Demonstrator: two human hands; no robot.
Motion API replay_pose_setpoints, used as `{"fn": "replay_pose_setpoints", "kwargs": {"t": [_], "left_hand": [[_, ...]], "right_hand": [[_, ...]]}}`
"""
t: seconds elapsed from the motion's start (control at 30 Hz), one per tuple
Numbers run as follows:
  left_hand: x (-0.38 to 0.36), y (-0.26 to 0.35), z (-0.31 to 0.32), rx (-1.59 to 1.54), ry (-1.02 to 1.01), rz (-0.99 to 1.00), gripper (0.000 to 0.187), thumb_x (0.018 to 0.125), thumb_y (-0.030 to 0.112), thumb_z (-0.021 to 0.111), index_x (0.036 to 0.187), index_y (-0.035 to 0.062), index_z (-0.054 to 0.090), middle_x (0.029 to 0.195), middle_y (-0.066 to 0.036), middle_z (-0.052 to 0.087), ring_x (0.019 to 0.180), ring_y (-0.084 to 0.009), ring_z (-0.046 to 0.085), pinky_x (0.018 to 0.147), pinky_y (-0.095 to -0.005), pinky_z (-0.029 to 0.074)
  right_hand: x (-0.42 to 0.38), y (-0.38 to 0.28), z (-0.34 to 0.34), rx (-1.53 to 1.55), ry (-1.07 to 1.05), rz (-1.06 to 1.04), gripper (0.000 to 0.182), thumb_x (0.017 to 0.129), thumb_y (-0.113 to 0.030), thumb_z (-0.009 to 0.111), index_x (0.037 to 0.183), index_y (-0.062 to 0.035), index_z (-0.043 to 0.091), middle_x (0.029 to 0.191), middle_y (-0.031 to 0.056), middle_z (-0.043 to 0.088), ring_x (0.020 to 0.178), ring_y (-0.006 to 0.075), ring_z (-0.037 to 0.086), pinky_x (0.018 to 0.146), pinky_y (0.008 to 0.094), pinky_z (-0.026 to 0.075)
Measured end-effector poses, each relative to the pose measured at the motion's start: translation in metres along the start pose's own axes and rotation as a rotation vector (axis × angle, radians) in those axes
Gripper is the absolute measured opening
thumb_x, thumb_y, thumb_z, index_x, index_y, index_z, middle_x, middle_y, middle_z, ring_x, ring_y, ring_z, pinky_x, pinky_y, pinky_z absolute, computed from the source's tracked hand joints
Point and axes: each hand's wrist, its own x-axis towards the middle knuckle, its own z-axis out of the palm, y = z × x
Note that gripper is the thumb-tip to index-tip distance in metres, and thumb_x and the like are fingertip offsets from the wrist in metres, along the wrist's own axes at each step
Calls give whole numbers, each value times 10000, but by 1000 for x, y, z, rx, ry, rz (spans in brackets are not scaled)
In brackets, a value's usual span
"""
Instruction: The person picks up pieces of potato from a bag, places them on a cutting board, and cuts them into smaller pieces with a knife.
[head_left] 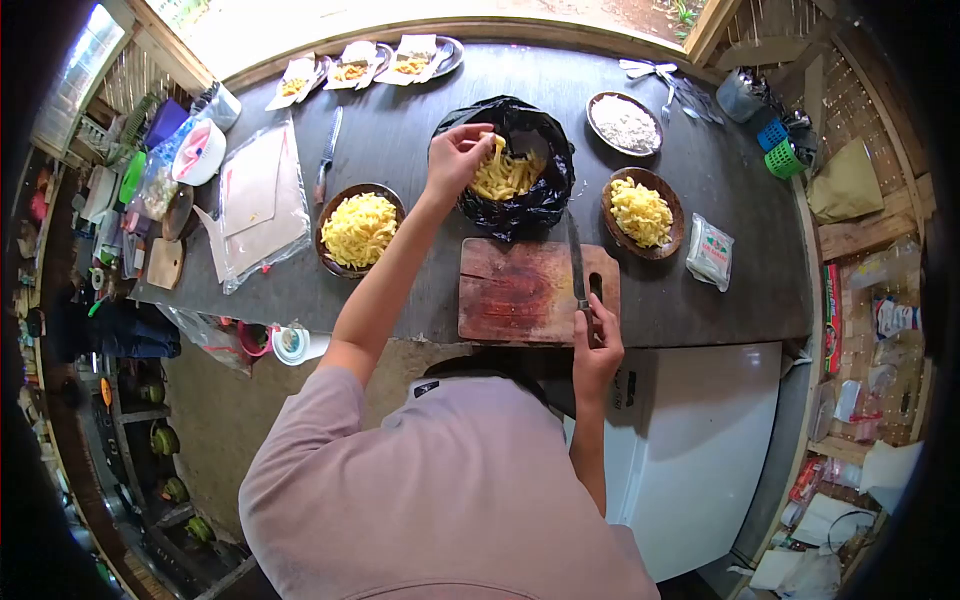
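My left hand [460,162] is over the rim of a black plastic bag [545,205], fingers pinched together. At the fingertips shows a pale yellow strip [498,145], partly covered by the fingers. Similar yellow strips [505,178] lie heaped inside the bag. My right hand [598,345] is closed around the handle of a knife [576,255], its blade pointing away from me above the right side of a wooden cutting board [510,295]. Reddish stains mark the board's middle. The bag stands just beyond the board.
Bowls of yellow pieces flank the bag: left bowl [360,230], right bowl [643,213]. Behind the right one is a bowl of white powder [624,123]. A second knife [328,155] lies at left, plates of food [410,62] at the back, a white packet [710,252] at right.
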Motion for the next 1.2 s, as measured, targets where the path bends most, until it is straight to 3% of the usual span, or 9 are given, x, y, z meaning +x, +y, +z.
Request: {"fn": "replay_pose_setpoints", "kwargs": {"t": [0.27, 0.37, 0.57, 0.63, 0.77, 0.83, 0.87, 0.97, 1.2], "left_hand": [[-57, 61, 24, -152, -137, 29, 362, 1038, 204, 760, 1339, 4, 730, 1112, -68, 804, 970, -108, 753, 866, -256, 588], [-105, 53, 30, -252, -273, -71, 421, 1045, 240, 759, 1392, 8, 701, 1138, -62, 787, 1011, -113, 737, 891, -271, 585], [-163, -7, 10, -66, -409, -250, 422, 1041, 171, 750, 1413, -5, 655, 1087, -58, 751, 990, -121, 722, 929, -300, 589], [-163, -12, 5, -70, -465, -275, 409, 1041, 151, 743, 1404, -11, 645, 1069, -53, 742, 989, -124, 725, 923, -299, 592], [-143, -11, 12, 133, -575, -151, 384, 979, 67, 731, 1345, -6, 641, 955, -13, 688, 916, -130, 735, 879, -297, 601], [-139, 0, 33, 534, -640, -11, 424, 961, 67, 732, 1374, 35, 642, 943, -37, 696, 878, -122, 727, 860, -296, 593], [-141, 1, 47, 600, -624, 88, 392, 951, 115, 731, 1333, 61, 659, 911, -100, 716, 834, -204, 727, 791, -361, 593], [-151, -26, 73, 781, -515, 464, 447, 892, 203, 819, 1296, 70, 682, 1087, -125, 730, 972, -329, 706, 885, -444, 575], [-194, -28, 67, 790, -311, 515, 351, 884, 214, 833, 1198, 78, 754, 1181, -104, 729, 1181, -326, 651, 1032, -463, 514]], "right_hand": [[-21, 25, -32, 24, 81, -24, 325, 1038, -148, 750, 1345, -40, 741, 1035, -17, 687, 821, 60, 587, 732, 228, 494], [-33, 33, -39, -8, 83, 26, 334, 1038, -142, 750, 1353, -35, 735, 1022, -11, 692, 796, 67, 591, 734, 236, 504], [-54, 46, -46, -23, 78, 31, 346, 1041, -168, 755, 1361, -40, 731, 1009, -4, 699, 759, 52, 600, 691, 230, 501], [-56, 41, -44, 42, 12, 178, 337, 1026, -189, 758, 1320, -25, 743, 1132, 69, 733, 1024, 173, 687, 913, 327, 544], [-52, 31, -36, 68, -73, 203, 336, 1033, -197, 747, 1318, -18, 741, 1135, 96, 731, 1042, 198, 701, 935, 339, 548], [-50, 24, -33, -16, -64, 77, 327, 1051, -208, 719, 1316, -16, 739, 1124, 129, 723, 1053, 243, 709, 951, 356, 548], [-49, 28, -32, -111, -80, -4, 340, 1072, -197, 673, 1367, -31, 709, 1185, 157, 686, 1083, 304, 702, 971, 392, 551], [-51, 33, -26, -254, -22, -116, 368, 1081, -187, 641, 1425, -59, 669, 1248, 168, 636, 1113, 349, 687, 985, 434, 549], [-65, 31, -41, -329, -99, -21, 444, 1072, -160, 626, 1515, -138, 621, 1221, 183, 623, 1073, 379, 684, 929, 469, 558]]}}
